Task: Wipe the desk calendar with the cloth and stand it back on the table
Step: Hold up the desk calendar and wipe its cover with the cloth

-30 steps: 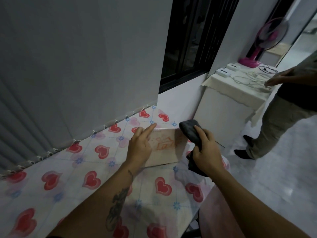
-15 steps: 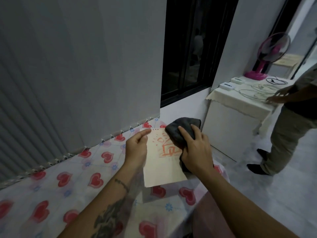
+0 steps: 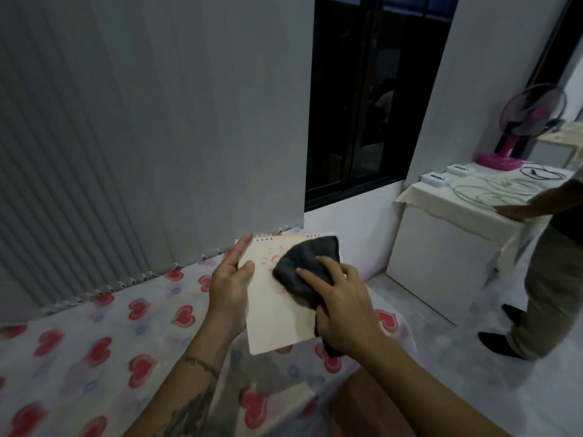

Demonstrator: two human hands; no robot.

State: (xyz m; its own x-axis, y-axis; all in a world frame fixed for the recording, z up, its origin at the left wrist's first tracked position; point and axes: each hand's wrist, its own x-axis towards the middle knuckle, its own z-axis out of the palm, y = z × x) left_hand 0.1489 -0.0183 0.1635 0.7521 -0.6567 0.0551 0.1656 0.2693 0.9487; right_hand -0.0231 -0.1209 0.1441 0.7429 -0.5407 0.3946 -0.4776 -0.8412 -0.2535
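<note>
The desk calendar (image 3: pixel 280 323) is a cream spiral-bound card with a faint orange drawing. It is lifted off the table and tilted toward me. My left hand (image 3: pixel 230 285) grips its left edge, thumb on the front and index finger pointing up. My right hand (image 3: pixel 340 307) presses a dark grey cloth (image 3: pixel 303 266) against the upper right of the calendar's face. Part of the cloth hangs below my right palm. The drawing is mostly hidden by the cloth.
The table (image 3: pixel 94 342) below has a white cover with red hearts, set against vertical blinds (image 3: pixel 94 152). To the right stands a white cabinet (image 3: pixel 441 263) with cables and a pink fan (image 3: pixel 520 127). Another person (image 3: pixel 549 279) stands beside it.
The calendar has been lifted higher and turned more upright toward me. The cloth has moved from the calendar's right edge onto its face, over the drawing.
</note>
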